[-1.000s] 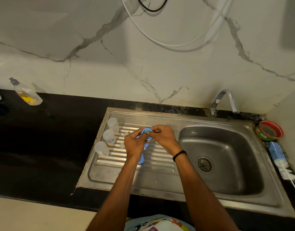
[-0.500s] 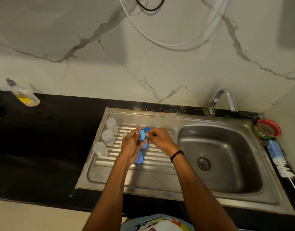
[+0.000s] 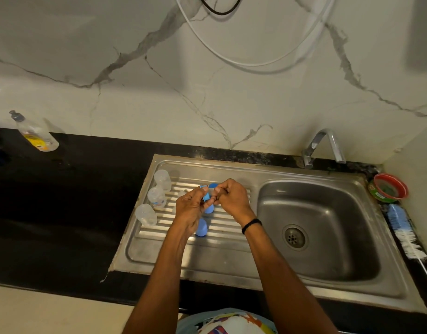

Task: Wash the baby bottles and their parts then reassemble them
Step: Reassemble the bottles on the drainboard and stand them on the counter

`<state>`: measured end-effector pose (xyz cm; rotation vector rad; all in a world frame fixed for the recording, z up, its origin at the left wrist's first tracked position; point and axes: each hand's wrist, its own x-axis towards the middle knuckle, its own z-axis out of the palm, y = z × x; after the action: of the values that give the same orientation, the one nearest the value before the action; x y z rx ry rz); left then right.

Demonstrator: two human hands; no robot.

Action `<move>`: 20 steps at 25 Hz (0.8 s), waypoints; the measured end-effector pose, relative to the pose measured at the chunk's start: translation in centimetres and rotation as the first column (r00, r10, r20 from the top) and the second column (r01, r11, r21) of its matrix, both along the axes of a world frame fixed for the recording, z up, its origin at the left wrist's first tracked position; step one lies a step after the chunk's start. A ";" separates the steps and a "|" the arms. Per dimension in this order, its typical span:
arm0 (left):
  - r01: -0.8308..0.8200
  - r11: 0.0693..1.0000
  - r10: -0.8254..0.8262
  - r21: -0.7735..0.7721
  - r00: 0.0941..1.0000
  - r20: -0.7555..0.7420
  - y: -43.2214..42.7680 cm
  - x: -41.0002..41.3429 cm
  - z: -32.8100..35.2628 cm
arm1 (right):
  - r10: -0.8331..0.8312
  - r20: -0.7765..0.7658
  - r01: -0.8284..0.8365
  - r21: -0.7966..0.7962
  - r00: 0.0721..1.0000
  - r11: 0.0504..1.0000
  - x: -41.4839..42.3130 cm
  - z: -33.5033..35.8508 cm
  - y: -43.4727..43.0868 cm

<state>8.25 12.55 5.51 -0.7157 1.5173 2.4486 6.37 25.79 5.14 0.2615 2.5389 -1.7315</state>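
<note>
Both hands meet above the ribbed drainboard [image 3: 222, 249] of the steel sink. My left hand [image 3: 192, 208] grips a blue bottle collar ring [image 3: 206, 195] held on edge. My right hand [image 3: 231, 197] pinches a small clear part, probably a teat, at the ring; it is mostly hidden by my fingers. Three clear baby bottles [image 3: 156, 197] stand on the left of the drainboard. Blue caps [image 3: 201, 228] lie on the ribs below my hands, and another blue piece [image 3: 213, 185] shows just behind my fingers.
The sink basin [image 3: 328, 227] with its drain lies to the right, the tap [image 3: 324, 147] behind it. A blue and white bottle brush [image 3: 402, 227] and a red-rimmed bowl [image 3: 389, 190] sit at the far right. A dish soap bottle [image 3: 35, 132] stands on the black counter [image 3: 63, 213] at left.
The blue ring turned from facing the camera to standing on edge in my left hand. Both hands stayed together over the drainboard, my right fingers working at the ring.
</note>
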 end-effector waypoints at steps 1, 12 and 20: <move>-0.013 1.000 0.012 0.003 1.000 0.016 0.1 -0.1 -0.1 | -0.002 -0.011 0.002 0.018 1.000 1.000 0.0 0.0 -0.1; 0.017 0.997 -0.023 0.070 0.997 0.077 0.5 -0.5 -0.8 | -0.182 -0.052 0.185 0.069 0.982 0.980 0.2 0.1 -0.6; -0.057 0.993 0.058 -0.102 0.998 0.003 0.2 -0.3 -1.1 | -0.074 -0.019 0.073 -0.054 0.997 0.996 0.0 -0.8 -0.7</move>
<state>7.99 12.71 4.37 -0.7954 1.6524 2.4211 6.32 25.09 4.35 0.3395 2.5242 -1.8336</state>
